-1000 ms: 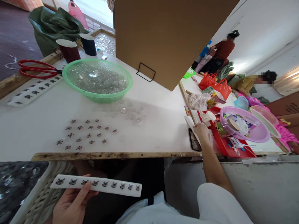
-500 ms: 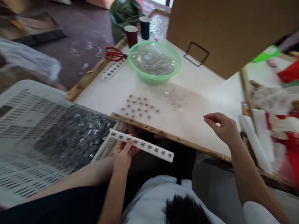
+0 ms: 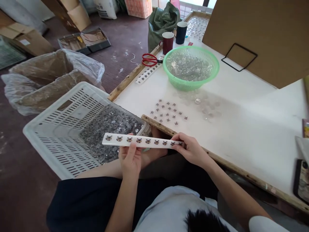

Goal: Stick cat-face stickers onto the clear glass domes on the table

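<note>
My left hand (image 3: 130,158) grips a white strip of animal-face stickers (image 3: 143,141) from below, thumb on its front. At the strip's right end, my right hand (image 3: 189,149) has thumb and fingers closed on it, partly covering the last faces. The strip lies nearly level above my lap, in front of the table edge. Beyond it on the white table (image 3: 241,129) are several small pieces with the same face (image 3: 168,114). Clear round pieces (image 3: 198,101) lie to their right.
A green basket (image 3: 190,84) full of clear pieces stands behind, with red-handled scissors (image 3: 149,60), another sticker strip (image 3: 147,74) and two mugs (image 3: 168,43) nearby. At left, a white crate (image 3: 60,135) holds many clear pieces. A cardboard sheet (image 3: 256,29) rises at back right.
My right hand has come left from over the table and taken hold of the strip's right end. The strip has turned closer to level. The view has swung left.
</note>
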### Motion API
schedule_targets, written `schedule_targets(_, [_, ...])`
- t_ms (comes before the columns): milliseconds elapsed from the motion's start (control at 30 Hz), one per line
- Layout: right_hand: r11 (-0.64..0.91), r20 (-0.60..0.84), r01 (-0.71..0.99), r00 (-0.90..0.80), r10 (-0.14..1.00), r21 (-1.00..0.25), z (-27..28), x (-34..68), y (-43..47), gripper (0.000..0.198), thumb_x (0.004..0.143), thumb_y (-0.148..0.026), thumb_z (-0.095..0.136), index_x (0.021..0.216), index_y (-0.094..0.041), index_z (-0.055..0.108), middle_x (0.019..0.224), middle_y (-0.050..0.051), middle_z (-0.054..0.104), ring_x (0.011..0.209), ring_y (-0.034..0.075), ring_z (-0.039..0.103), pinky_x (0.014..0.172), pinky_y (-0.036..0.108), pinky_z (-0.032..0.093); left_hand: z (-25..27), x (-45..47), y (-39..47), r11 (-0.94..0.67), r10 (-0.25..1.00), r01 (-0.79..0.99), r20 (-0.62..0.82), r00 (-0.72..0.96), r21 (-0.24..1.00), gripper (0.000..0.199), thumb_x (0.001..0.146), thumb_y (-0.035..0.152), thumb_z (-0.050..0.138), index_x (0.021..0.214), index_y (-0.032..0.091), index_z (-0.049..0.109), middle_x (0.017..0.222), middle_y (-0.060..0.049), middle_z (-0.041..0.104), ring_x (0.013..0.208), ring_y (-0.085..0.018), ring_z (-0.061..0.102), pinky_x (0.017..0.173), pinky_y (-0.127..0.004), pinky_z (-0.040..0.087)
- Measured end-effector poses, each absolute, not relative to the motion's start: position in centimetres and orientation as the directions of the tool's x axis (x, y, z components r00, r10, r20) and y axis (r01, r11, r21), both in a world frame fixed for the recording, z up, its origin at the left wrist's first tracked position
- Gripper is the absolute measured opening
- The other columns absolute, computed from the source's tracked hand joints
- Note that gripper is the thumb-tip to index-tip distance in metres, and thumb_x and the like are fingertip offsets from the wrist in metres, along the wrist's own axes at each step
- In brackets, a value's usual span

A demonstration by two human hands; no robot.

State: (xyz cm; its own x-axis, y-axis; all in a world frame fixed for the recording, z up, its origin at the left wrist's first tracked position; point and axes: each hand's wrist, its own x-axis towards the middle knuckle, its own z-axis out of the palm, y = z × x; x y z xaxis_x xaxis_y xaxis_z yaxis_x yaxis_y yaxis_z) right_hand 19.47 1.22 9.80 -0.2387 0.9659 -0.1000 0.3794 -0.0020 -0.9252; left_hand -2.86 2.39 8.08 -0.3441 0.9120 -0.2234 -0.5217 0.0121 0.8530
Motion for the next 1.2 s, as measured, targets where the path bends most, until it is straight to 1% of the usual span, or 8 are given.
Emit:
schedule_targets(100, [-0.004,-0.098,0.324,-0.275,0.957,-0.946,9.6,18.9,1.7,0.012,0.087,-0.023,0.059,0.099,-0.020,0.062,0.081,-0.001,0.064,0.066,0.011,0.053,0.059,0.023,0.039,7.5,-2.0,2.1,0.159,0.968,-0.459,-0.229,-0.102,0.874,0.057,0.060,0.038,0.087,0.112,0.024,0.070,0.101,-0.006,0.075,0.088,-0.021,0.071,0.075,-0.030,0.060])
schedule_targets(200, [0.017,-0.084,0.306,-0.313,0.946,-0.952,9.4,18.6,2.0,0.012,0.088,-0.023,0.058,0.099,-0.021,0.063,0.082,-0.001,0.065,0.065,0.011,0.052,0.058,0.023,0.040,6.8,-0.6,1.6,0.345,0.937,-0.308,-0.346,0.052,0.887,0.052,0.067,0.042,0.081,0.112,0.018,0.070,0.097,-0.010,0.075,0.090,-0.027,0.072,0.076,-0.036,0.060])
schedule_targets(300, [0.020,-0.072,0.355,-0.242,0.968,-0.935,9.0,18.8,2.2,0.015,0.086,-0.023,0.061,0.101,-0.022,0.062,0.086,-0.001,0.066,0.069,0.012,0.055,0.063,0.024,0.043,6.7,0.2,1.5,0.387,0.920,-0.229,-0.392,0.022,0.893,0.047,0.072,0.047,0.074,0.106,0.015,0.072,0.092,-0.010,0.075,0.086,-0.028,0.073,0.074,-0.037,0.061])
schedule_targets(567, [0.152,0.091,0.496,-0.145,0.985,-0.855,8.0,19.5,2.4,0.011,0.089,-0.017,0.057,0.095,-0.024,0.064,0.093,0.002,0.065,0.079,0.015,0.062,0.070,0.027,0.049,8.5,-0.2,2.6,0.304,0.953,-0.057,-0.304,0.010,0.951,0.037,0.072,0.040,0.077,0.102,0.018,0.075,0.097,-0.007,0.075,0.089,-0.026,0.072,0.075,-0.034,0.062])
schedule_targets(767, [0.212,0.238,0.473,-0.005,0.971,-0.855,8.6,20.5,2.9,0.008,0.089,-0.021,0.059,0.086,-0.024,0.066,0.099,0.005,0.064,0.093,0.017,0.062,0.077,0.029,0.051,6.9,-0.2,3.2,0.382,0.923,-0.150,-0.384,0.020,0.912,0.039,0.076,0.038,0.075,0.109,0.017,0.072,0.099,-0.007,0.076,0.084,-0.024,0.073,0.075,-0.034,0.062])
schedule_targets(933, [-0.138,-0.025,0.334,0.320,0.947,-0.932,7.5,25.9,5.1,0.014,0.082,-0.035,0.066,0.081,-0.021,0.064,0.076,0.002,0.063,0.070,0.016,0.058,0.062,0.029,0.047,5.8,0.3,3.4,0.400,0.915,-0.189,-0.401,0.039,0.897,0.035,0.078,0.036,0.075,0.106,0.016,0.073,0.094,-0.007,0.076,0.078,-0.020,0.073,0.074,-0.030,0.062])
schedule_targets(1033, [-0.288,-0.199,0.343,0.271,0.942,-0.894,5.7,27.7,5.9,0.021,0.078,-0.040,0.068,0.077,-0.019,0.064,0.067,0.001,0.061,0.061,0.014,0.053,0.057,0.028,0.043,5.8,0.4,3.5,0.410,0.911,-0.205,-0.410,0.047,0.889,0.033,0.078,0.035,0.074,0.105,0.015,0.074,0.094,-0.008,0.076,0.083,-0.021,0.073,0.072,-0.030,0.063])
schedule_targets(1200, [-0.347,-0.252,0.460,0.256,0.933,-0.818,4.1,27.5,6.2,0.021,0.075,-0.040,0.066,0.076,-0.019,0.066,0.067,0.002,0.063,0.061,0.015,0.053,0.057,0.029,0.041,5.9,0.3,3.5,0.434,0.900,-0.220,-0.432,0.060,0.874,0.033,0.079,0.034,0.074,0.106,0.015,0.073,0.094,-0.008,0.076,0.085,-0.022,0.073,0.073,-0.030,0.063])
